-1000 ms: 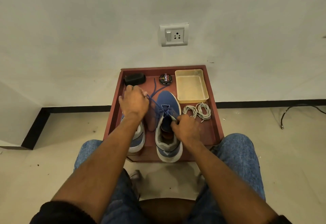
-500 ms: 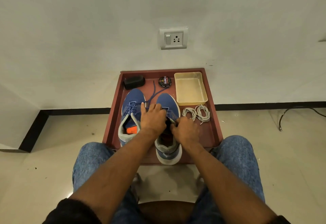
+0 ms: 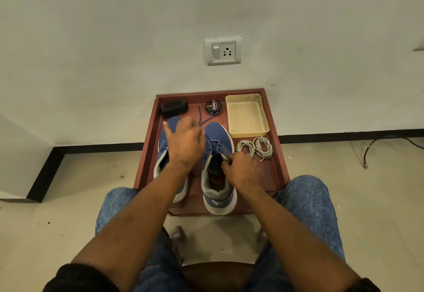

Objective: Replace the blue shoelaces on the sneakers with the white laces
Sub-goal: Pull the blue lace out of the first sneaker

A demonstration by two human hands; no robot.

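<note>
Two blue sneakers stand side by side in a red-brown wooden tray (image 3: 146, 154). My left hand (image 3: 185, 144), blurred, hovers over the left sneaker (image 3: 162, 143) and pinches a strand of the blue lace (image 3: 200, 115) that runs to the eyelets of the right sneaker (image 3: 218, 131). Loose lace ends trail toward the back of the tray. My right hand (image 3: 241, 170) grips the right sneaker's collar at its right side, beside the tongue. Two coiled white laces (image 3: 255, 147) lie on the tray just right of that shoe.
At the tray's back sit a black brush (image 3: 173, 108), a round polish tin (image 3: 213, 107) and a shallow yellow plastic tray (image 3: 246, 117). The wall with a socket (image 3: 223, 50) rises right behind. A black cable (image 3: 378, 149) lies on the floor at right. My knees flank the tray.
My left hand went from far back-left down onto the right sneaker's laces, and now has lifted back and left again with the blue lace. My right hand stayed on the shoe's collar.
</note>
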